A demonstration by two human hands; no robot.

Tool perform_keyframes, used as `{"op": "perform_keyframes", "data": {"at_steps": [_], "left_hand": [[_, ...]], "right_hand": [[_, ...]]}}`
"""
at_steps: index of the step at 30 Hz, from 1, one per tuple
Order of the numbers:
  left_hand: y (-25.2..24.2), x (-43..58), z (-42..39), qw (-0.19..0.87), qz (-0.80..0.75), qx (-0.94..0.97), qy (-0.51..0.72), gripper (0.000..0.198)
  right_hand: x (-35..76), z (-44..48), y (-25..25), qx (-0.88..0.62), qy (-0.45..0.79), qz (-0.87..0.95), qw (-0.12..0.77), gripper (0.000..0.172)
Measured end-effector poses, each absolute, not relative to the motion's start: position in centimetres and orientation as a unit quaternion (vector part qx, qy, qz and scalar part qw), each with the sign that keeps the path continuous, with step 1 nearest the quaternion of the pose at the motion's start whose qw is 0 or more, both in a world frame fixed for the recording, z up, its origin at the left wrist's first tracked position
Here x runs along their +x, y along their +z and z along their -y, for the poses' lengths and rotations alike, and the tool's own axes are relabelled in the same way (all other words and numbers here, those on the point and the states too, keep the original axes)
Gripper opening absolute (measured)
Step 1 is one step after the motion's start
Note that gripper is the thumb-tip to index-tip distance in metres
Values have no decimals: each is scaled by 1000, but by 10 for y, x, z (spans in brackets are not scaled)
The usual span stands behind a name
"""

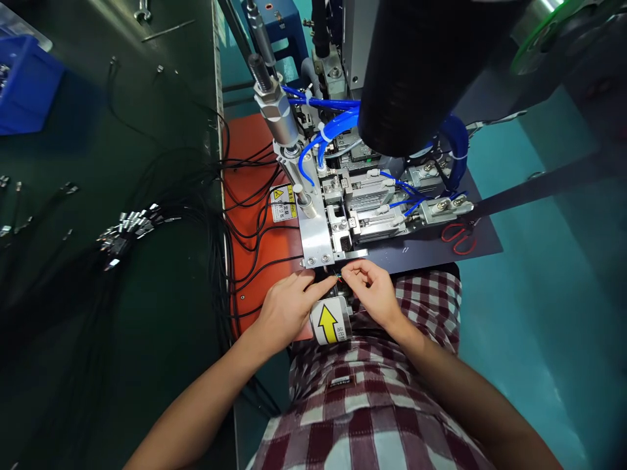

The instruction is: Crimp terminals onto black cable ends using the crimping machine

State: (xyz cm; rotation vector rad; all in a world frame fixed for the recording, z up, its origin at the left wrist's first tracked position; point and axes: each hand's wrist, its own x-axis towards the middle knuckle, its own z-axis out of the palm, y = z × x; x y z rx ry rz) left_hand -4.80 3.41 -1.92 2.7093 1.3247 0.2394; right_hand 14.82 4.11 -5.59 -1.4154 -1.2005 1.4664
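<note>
Thin coloured wires (pixel 339 278) show between my two hands, just below the front edge of a metal machine plate (pixel 316 243). My right hand (pixel 375 290) is closed in a pinch at the right side of these wires. From the left, my left hand (pixel 289 303) reaches in with one digit stretched to the wires and pressing at them; its other fingers are bent against the plate's edge, partly hidden. Directly beneath the fingertips is a white cylinder with a yellow arrow (pixel 328 323). The rest of the wires is covered by my fingers.
Black cables (pixel 255 228) cross an orange-red base (pixel 245 261) from a bundle with metal connectors (pixel 132 228) on the dark table. Red-handled scissors (pixel 459 238) lie right of the machine. A blue bin (pixel 34 85) stands far left. Blue air tubes (pixel 337 124) and a black column (pixel 416 72) rise beyond.
</note>
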Motion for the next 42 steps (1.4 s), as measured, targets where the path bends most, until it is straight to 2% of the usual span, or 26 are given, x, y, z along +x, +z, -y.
{"op": "perform_keyframes", "data": {"at_steps": [5,11,14,21,28,42], "left_hand": [[-18,-47,-33,65,-446,890,71,36],[-19,-48,-34,74,-445,888,87,36],[-20,-49,-34,79,-440,889,96,37],[-20,-50,-33,88,-442,887,100,37],[-20,-50,-33,88,-428,891,122,35],[-19,-50,-33,84,-423,892,139,34]], "right_hand": [[142,-41,-59,-560,538,490,396,17],[148,-43,-56,-520,664,383,377,24],[150,-43,-55,-507,683,369,375,25],[145,-43,-55,-522,663,393,365,21],[144,-37,-51,-546,554,507,371,14],[145,-44,-44,-524,661,399,360,19]]}}
